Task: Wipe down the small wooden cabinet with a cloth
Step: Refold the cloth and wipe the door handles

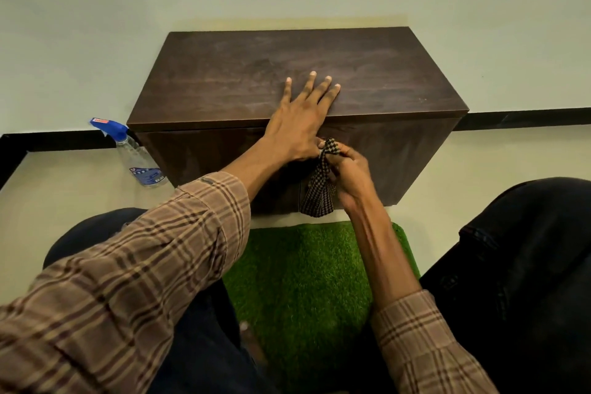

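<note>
A person sits facing a dark wooden cabinet (pixel 297 73) that stands on the floor against a pale wall. Their left hand (pixel 299 118) lies flat on its top near the front edge, fingers straight and spread. Their right hand (pixel 347 169) grips a checked cloth (pixel 319 184) against the cabinet's front, just below the left hand. A spray bottle (pixel 136 155) stands left of the cabinet.

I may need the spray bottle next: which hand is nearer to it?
Left. The left hand lies flat on the cabinet top, right of the spray bottle; the right hand, gripping the cloth, is farther right.
</note>
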